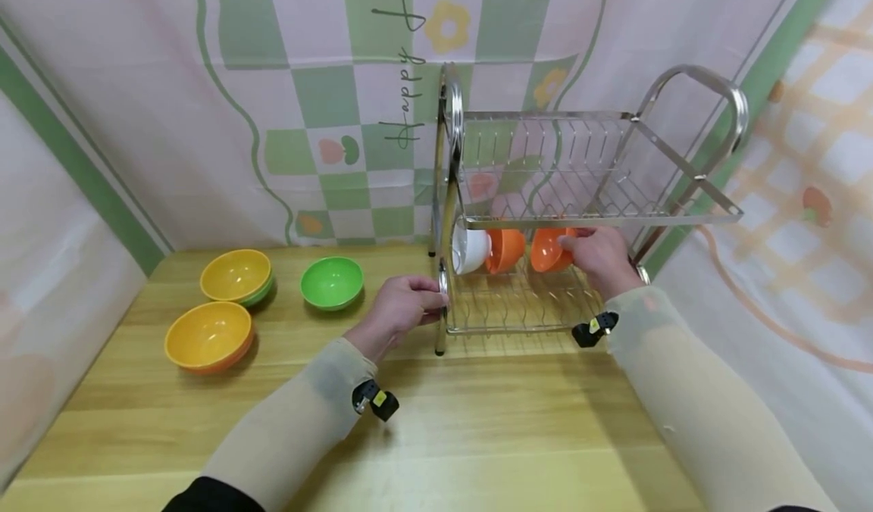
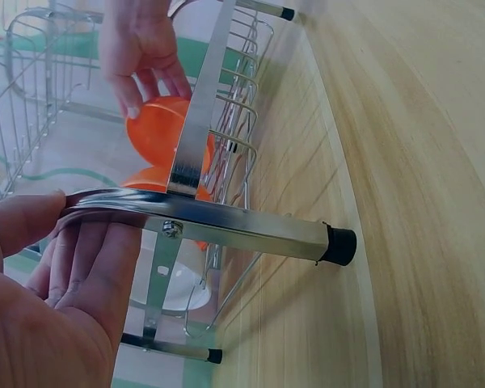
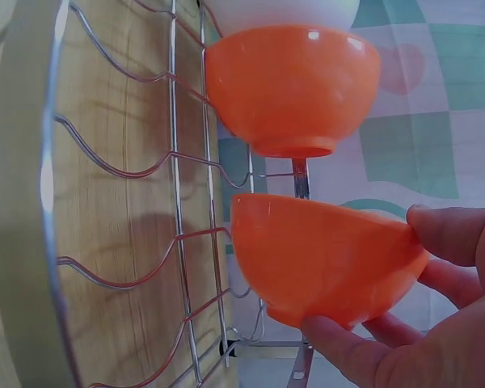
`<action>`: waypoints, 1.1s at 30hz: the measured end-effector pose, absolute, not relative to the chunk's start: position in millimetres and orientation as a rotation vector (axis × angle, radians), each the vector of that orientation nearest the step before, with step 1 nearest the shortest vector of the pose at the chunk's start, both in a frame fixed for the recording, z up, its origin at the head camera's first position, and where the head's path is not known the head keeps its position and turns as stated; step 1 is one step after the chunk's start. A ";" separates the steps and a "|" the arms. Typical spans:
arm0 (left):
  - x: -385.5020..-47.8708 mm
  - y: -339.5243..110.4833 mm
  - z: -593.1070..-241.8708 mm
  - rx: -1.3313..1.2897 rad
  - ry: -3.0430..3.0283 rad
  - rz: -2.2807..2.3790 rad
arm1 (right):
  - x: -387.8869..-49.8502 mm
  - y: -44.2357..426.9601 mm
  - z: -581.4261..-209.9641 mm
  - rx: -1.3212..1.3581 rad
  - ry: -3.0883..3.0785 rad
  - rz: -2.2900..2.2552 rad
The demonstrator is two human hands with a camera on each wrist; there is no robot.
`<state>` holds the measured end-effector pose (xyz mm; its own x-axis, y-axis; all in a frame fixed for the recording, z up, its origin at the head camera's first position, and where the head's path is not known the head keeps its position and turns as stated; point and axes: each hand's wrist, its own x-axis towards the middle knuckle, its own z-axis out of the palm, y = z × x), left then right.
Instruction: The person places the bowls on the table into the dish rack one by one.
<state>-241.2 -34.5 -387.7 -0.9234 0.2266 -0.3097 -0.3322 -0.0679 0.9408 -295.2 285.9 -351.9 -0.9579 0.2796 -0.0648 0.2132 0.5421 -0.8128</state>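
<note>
My right hand (image 1: 603, 258) pinches an orange bowl (image 1: 548, 250) by its rim and underside, the bowl on its side over the lower rack of a metal dish rack (image 1: 505, 330). In the right wrist view the held bowl (image 3: 323, 263) touches the wires at its left edge, beside another orange bowl (image 3: 295, 85). A white bowl (image 1: 470, 248) stands on edge at the rack's left end. My left hand (image 1: 402, 307) grips the rack's left front post; in the left wrist view the thumb and fingers of the left hand (image 2: 73, 267) lie on either side of the metal frame.
Left of the rack on the wooden table (image 1: 477, 436) are a green bowl (image 1: 332, 283), a yellow bowl (image 1: 236, 275) stacked in a green one, and another yellow bowl (image 1: 208, 335) on an orange one. The upper rack (image 1: 593, 220) overhangs my right hand.
</note>
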 end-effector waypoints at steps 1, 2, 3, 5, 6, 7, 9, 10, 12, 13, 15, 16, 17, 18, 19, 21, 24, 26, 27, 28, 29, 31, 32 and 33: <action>-241.2 -35.1 -387.9 -0.113 1.843 2.048 | -295.9 285.1 -352.3 -0.430 -2.714 1.375; -241.0 -35.5 -387.8 -0.115 1.848 2.047 | -296.6 284.2 -352.3 -0.428 -2.732 1.351; -240.9 -35.8 -388.1 -0.118 1.852 2.047 | -297.1 283.3 -352.4 -0.421 -2.736 1.349; -240.7 -35.9 -388.3 -0.118 1.861 2.046 | -298.5 282.6 -352.3 -0.418 -2.757 1.332; -240.8 -35.6 -388.7 -0.116 1.865 2.044 | -298.7 282.7 -352.3 -0.419 -2.767 1.329; -240.5 -35.0 -388.8 -0.112 1.865 2.044 | -298.8 283.1 -352.2 -0.420 -2.778 1.315; -240.5 -32.6 -389.9 -0.104 1.861 2.045 | -298.6 284.6 -352.3 -0.436 -2.796 1.284; -240.4 -31.1 -390.3 -0.096 1.862 2.046 | -298.1 285.2 -352.4 -0.443 -2.807 1.266; -240.6 -28.0 -391.4 -0.084 1.859 2.052 | -297.0 286.8 -353.4 -0.437 -2.802 1.254; -240.7 -26.5 -391.6 -0.084 1.857 2.057 | -296.6 287.2 -353.6 -0.428 -2.798 1.254; -241.1 -24.0 -391.7 -0.088 1.859 2.064 | -296.1 287.6 -353.7 -0.425 -2.796 1.270; -241.4 -23.1 -391.5 -0.090 1.860 2.066 | -296.6 287.6 -353.9 -0.429 -2.796 1.278; -241.8 -22.3 -391.3 -0.092 1.857 2.067 | -297.3 287.5 -354.1 -0.436 -2.795 1.280; -242.0 -21.7 -390.9 -0.094 1.856 2.067 | -297.9 286.9 -354.2 -0.436 -2.799 1.271; -242.0 -21.4 -390.6 -0.094 1.857 2.065 | -299.1 286.2 -354.6 -0.430 -2.805 1.259; -242.1 -21.6 -390.5 -0.094 1.860 2.061 | -301.5 284.1 -356.4 -0.387 -2.796 1.246; -242.1 -23.2 -390.8 -0.095 1.867 2.057 | -304.5 279.3 -359.1 -0.280 -2.787 1.227; -242.0 -24.9 -391.0 -0.101 1.876 2.056 | -306.4 276.1 -360.4 -0.233 -2.790 1.218; -241.9 -26.0 -390.7 -0.107 1.878 2.058 | -307.2 274.1 -360.6 -0.220 -2.800 1.194; -241.8 -27.0 -390.5 -0.112 1.883 2.058 | -308.6 272.7 -360.9 -0.214 -2.809 1.179; -241.8 -28.2 -390.3 -0.118 1.889 2.058 | -309.7 270.9 -360.8 -0.212 -2.817 1.167; -241.7 -30.9 -389.5 -0.127 1.896 2.059 | -312.5 267.9 -360.6 -0.210 -2.832 1.154; -241.7 -32.3 -388.9 -0.131 1.896 2.064 | -314.1 266.4 -360.2 -0.214 -2.845 1.146; -241.8 -33.8 -388.6 -0.135 1.898 2.067 | -315.6 264.7 -359.8 -0.210 -2.856 1.137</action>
<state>-241.8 -33.8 -388.6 -0.9410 0.1766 -0.2885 -0.3025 -0.0574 0.9514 -315.6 264.7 -359.8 -0.9889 0.1487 0.0059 0.1040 0.7186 -0.6876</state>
